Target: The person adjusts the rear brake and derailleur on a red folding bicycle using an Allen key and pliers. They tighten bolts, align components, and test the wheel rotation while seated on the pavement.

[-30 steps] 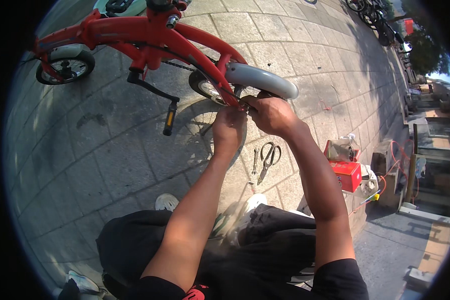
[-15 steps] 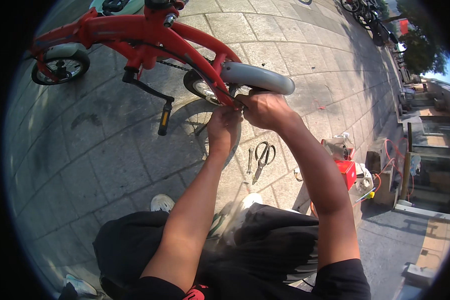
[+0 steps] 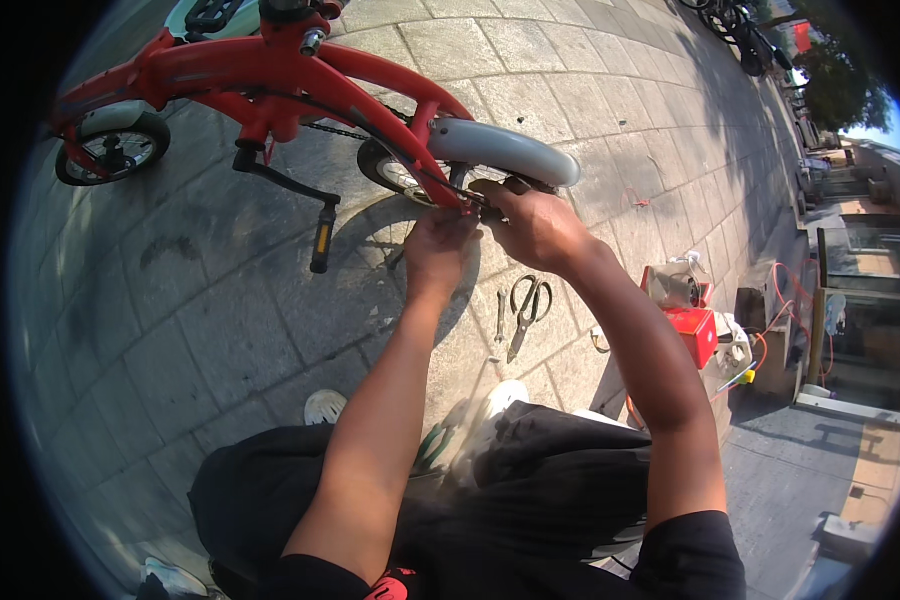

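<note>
A red bicycle (image 3: 215, 68) stands ahead of me, its rear wheel (image 3: 390, 172) partly hidden behind the frame and a grey mudguard (image 3: 505, 150). At the rear axle end of the frame, my left hand (image 3: 438, 248) is closed, fingertips pinched together against the red tube's tip; what they hold is too small to see. Right beside it, under the mudguard, my right hand (image 3: 540, 228) curls its fingers at the wheel's hub area, index finger bent forward. Its grip is hidden too. The two hands nearly touch.
Scissors (image 3: 530, 312) and a small spanner (image 3: 501, 315) lie on the paving (image 3: 240, 330) below my hands. A crank pedal (image 3: 323, 238) juts out left of them. At right are a red box (image 3: 692, 335) and orange cable (image 3: 760, 352). My shoe (image 3: 325, 406) is nearer.
The view has shifted slightly, so the bicycle sits a little further left. My right hand has drawn down slightly from the mudguard, its fingers now more in sight; my left hand stays at the axle end.
</note>
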A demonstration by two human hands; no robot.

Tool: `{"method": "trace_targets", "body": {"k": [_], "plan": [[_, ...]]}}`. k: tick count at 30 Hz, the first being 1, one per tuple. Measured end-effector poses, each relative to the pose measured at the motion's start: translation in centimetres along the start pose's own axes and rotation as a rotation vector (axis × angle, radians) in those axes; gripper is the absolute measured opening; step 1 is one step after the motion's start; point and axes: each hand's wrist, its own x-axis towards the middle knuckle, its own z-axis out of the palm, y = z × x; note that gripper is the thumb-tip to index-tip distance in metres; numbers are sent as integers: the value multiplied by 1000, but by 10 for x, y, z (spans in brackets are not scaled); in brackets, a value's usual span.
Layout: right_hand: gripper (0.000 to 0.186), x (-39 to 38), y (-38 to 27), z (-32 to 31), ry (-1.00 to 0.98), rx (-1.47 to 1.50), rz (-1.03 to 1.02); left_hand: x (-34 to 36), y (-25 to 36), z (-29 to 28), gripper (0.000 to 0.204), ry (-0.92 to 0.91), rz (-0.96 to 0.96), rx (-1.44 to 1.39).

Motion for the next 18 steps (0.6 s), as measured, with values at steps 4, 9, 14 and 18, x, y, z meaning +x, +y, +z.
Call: {"method": "trace_targets", "body": {"k": [4, 9, 14, 18], "plan": [[29, -23, 8, 6, 274, 118, -75, 8, -10, -6, 30, -28, 51, 39], [21, -54, 38, 36, 255, 158, 32, 14, -4, -18, 30, -156, -122, 189], [23, -88, 57, 106, -219, 119, 88, 12, 21, -8, 27, -203, -95, 213], [19, -128, 52, 191, -453, 101, 155, 12, 9, -13, 25, -192, -123, 236]]}}
